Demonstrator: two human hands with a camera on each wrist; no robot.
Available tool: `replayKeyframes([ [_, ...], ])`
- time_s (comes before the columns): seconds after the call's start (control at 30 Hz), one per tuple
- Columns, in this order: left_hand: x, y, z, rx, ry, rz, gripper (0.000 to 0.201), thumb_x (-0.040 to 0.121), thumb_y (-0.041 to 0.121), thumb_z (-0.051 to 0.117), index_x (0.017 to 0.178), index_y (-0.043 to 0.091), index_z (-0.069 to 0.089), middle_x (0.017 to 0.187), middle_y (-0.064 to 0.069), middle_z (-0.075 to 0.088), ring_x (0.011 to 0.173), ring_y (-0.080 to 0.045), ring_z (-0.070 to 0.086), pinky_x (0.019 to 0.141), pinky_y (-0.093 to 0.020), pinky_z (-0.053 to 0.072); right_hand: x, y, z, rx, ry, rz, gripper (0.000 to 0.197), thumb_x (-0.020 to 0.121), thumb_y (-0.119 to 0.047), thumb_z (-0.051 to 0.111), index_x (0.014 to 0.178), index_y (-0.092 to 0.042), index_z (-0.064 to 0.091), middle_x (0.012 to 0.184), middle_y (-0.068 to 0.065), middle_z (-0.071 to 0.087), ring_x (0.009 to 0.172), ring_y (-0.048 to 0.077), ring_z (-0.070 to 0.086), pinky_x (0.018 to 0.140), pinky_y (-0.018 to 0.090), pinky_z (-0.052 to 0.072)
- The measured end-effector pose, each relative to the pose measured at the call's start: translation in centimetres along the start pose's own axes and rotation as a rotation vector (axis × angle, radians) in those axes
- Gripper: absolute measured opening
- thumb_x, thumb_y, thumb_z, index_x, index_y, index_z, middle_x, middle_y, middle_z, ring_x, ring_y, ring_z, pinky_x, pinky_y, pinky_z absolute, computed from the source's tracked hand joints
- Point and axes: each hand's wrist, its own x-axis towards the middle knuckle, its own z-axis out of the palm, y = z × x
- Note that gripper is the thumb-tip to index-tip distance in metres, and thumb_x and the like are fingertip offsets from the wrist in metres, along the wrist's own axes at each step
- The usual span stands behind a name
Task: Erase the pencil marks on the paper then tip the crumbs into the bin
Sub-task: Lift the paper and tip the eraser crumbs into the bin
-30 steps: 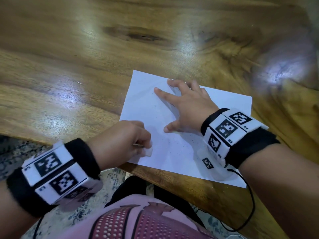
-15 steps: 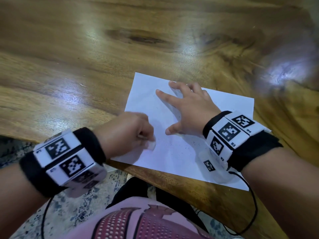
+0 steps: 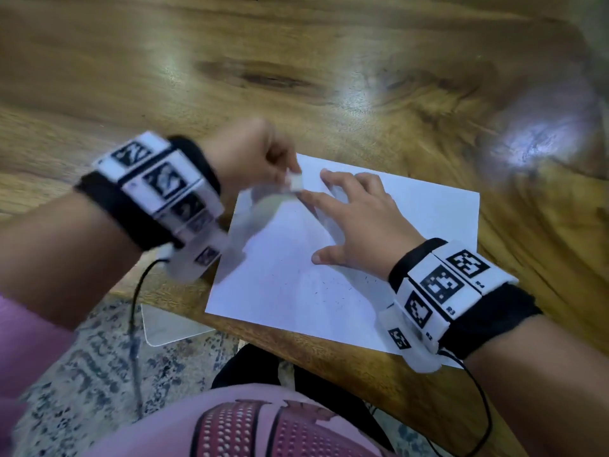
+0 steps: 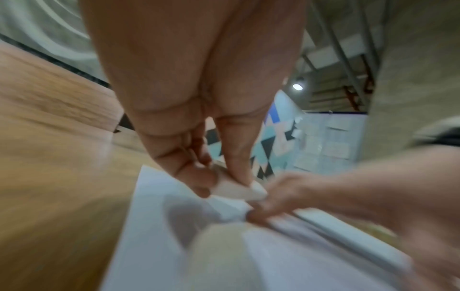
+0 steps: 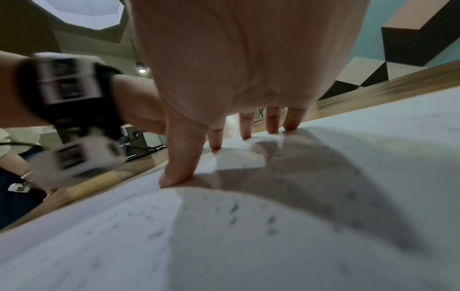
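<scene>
Blurrily, our left hand (image 3: 245, 159) pinches a small white eraser (image 3: 295, 182) at the paper's (image 3: 428, 216) far corner; our right hand (image 3: 359, 222) lies flat, fingers spread, pinning the crumb-flecked sheet to the glossy wooden tabletop (image 3: 230, 77).

table (image 3: 164, 77) far side open | right hand (image 3: 359, 222) blocks paper (image 3: 428, 212) centre

One sheet of paper (image 3: 412, 219) lies under the fingers (image 3: 333, 179) of the right hand (image 3: 359, 222). One eraser (image 3: 295, 183) sits between the fingertips (image 4: 239, 175) of the left hand (image 3: 250, 153), just beside the right index fingertip. Two hands show, each with one wristband: left (image 3: 161, 196), right (image 3: 448, 291). One table (image 3: 296, 77). Crumbs (image 3: 329, 288) near the right thumb are too many and too small to count.
</scene>
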Motion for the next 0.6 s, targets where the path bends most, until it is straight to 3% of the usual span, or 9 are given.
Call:
replayKeyframes([
  [0.07, 2.7, 0.5, -0.8, -0.073, 0.100, -0.027, 0.017, 0.075, 0.007, 0.068, 0.091, 0.010, 0.069, 0.063, 0.003, 0.058, 0.048, 0.002, 0.052, 0.051, -0.012, 0.038, -0.5, 0.1, 0.5, 0.064, 0.026, -0.007, 0.083, 0.074, -0.049, 0.068, 0.143, -0.041, 0.023, 0.153, -0.007, 0.011, 0.134, 0.018, 0.006, 0.110, 0.031, 0.014],
  [0.13, 4.7, 1.0, -0.9, -0.058, 0.151, -0.043, 0.015, 0.077, 0.009, 0.066, 0.091, 0.014, 0.069, 0.066, 0.003, 0.061, 0.053, 0.006, 0.056, 0.052, -0.010, 0.041, -0.9, 0.2, 0.7, 0.105, 0.053, -0.011, 0.080, 0.075, -0.045, 0.069, 0.142, -0.037, 0.027, 0.153, -0.005, 0.013, 0.135, 0.016, 0.005, 0.110, 0.030, 0.014],
  [0.2, 5.7, 1.6, -0.4, 0.015, 0.180, -0.047, 0.016, 0.080, 0.013, 0.063, 0.093, 0.018, 0.070, 0.085, -0.005, 0.066, 0.083, -0.012, 0.063, 0.070, -0.022, 0.048, -1.0, 0.3, 0.6, 0.118, 0.048, -0.021, 0.078, 0.076, -0.043, 0.069, 0.141, -0.036, 0.029, 0.152, -0.004, 0.014, 0.136, 0.015, 0.005, 0.110, 0.028, 0.014],
  [0.3, 5.7, 1.7, 0.1, 0.140, 0.275, -0.063, 0.025, 0.081, 0.018, 0.063, 0.106, 0.024, 0.065, 0.117, -0.014, 0.052, 0.112, -0.032, 0.048, 0.093, -0.039, 0.042, -1.3, 0.9, 0.0, 0.150, 0.028, 0.001, 0.072, 0.078, -0.037, 0.069, 0.139, -0.036, 0.032, 0.150, -0.005, 0.016, 0.134, 0.013, 0.009, 0.108, 0.028, 0.017],
  [0.4, 3.9, 0.5, 0.3, 0.183, 0.295, -0.196, 0.045, 0.079, 0.023, 0.062, 0.123, 0.022, 0.050, 0.128, -0.021, 0.038, 0.119, -0.040, 0.039, 0.101, -0.042, 0.036, -2.0, 2.9, -0.9, 0.138, 0.134, 0.194, 0.070, 0.077, -0.035, 0.070, 0.138, -0.031, 0.035, 0.146, 0.000, 0.023, 0.132, 0.020, 0.017, 0.108, 0.038, 0.024],
  [0.5, 1.1, -0.4, 1.1, 0.237, 0.240, -0.266, 0.060, 0.071, 0.037, 0.069, 0.122, 0.016, 0.048, 0.125, -0.023, 0.039, 0.117, -0.039, 0.039, 0.100, -0.046, 0.039, -2.7, 5.9, -2.2, 0.079, 0.267, 0.484, 0.070, 0.075, -0.034, 0.072, 0.134, -0.016, 0.040, 0.139, 0.011, 0.031, 0.127, 0.030, 0.025, 0.103, 0.041, 0.027],
  [0.6, -0.6, -0.4, 1.8, 0.241, 0.211, -0.288, 0.068, 0.071, 0.039, 0.070, 0.127, 0.011, 0.044, 0.126, -0.022, 0.038, 0.119, -0.037, 0.036, 0.101, -0.045, 0.038, -3.7, 8.1, -3.1, 0.117, 0.240, 0.648, 0.073, 0.073, -0.034, 0.075, 0.131, -0.009, 0.038, 0.137, 0.014, 0.032, 0.128, 0.032, 0.024, 0.103, 0.038, 0.026],
])
